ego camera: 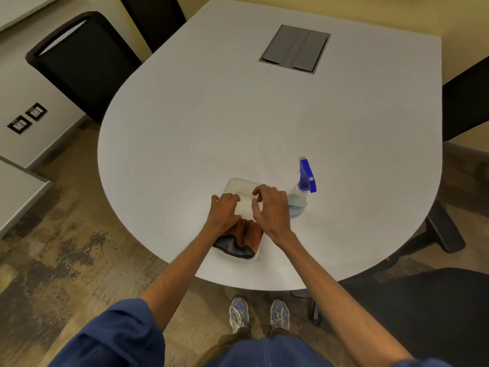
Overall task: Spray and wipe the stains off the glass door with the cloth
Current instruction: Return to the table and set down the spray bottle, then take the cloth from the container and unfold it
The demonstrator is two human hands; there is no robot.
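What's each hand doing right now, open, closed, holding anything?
Left hand: fingers curled down on the cloth in the tray; firm grip cannot be told.
Right hand: open, fingers spread above the tray, holding nothing.

Blue short sleeves (116, 337), grey-blue sneakers (239, 312)

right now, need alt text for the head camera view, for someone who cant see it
Seen from above, a person's left hand and right hand reach over a white tray holding an orange and dark cloth on a round white table. A blue-topped spray bottle stands just right of the tray.
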